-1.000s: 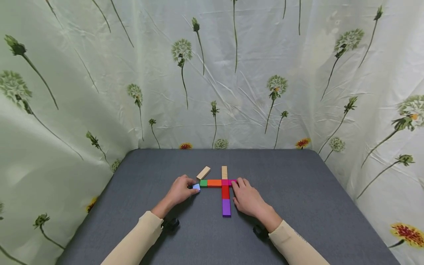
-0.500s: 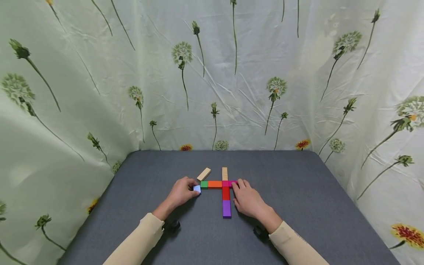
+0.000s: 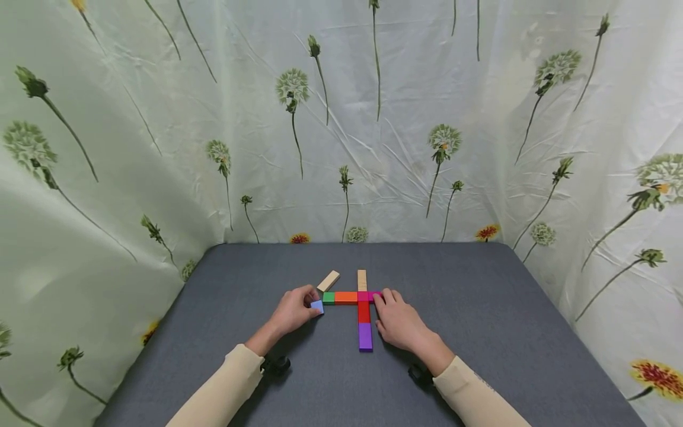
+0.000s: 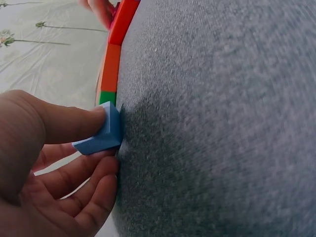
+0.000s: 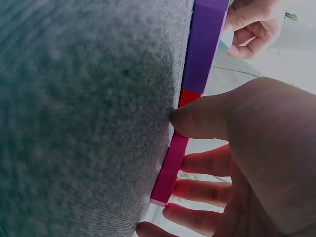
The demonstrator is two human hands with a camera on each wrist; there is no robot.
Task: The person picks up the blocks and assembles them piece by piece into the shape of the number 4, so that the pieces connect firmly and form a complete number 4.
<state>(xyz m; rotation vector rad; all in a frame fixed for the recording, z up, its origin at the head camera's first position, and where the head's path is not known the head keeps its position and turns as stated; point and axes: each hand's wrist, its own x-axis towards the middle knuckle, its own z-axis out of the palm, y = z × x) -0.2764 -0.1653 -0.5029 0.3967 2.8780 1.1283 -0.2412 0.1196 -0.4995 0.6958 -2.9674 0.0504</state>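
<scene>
My left hand (image 3: 293, 308) pinches a small light-blue block (image 4: 106, 131) between thumb and fingers, low over the table. It sits just in front of the left end of a row of blocks, near a green block (image 3: 328, 298). An orange block (image 3: 345, 298) continues that row to a pink block (image 3: 363, 296). My right hand (image 3: 401, 320) rests fingertips on the magenta block (image 5: 168, 170) at the row's right end. Its fingers are fairly straight, and its thumb lies beside the red block (image 3: 364, 311). A purple block (image 3: 365, 337) extends the cross toward me.
A plain wooden block (image 3: 362, 280) stretches from the cross's crossing toward the back. Another wooden block (image 3: 328, 280) lies slanted behind the green one. The grey table (image 3: 453, 284) ends at a flower-printed curtain (image 3: 384, 196). Dark wrist cameras sit below both hands.
My left hand has turned the light-blue block slightly, so it now sits at a tilt and a touch nearer me. The right hand and the other blocks hold their places.
</scene>
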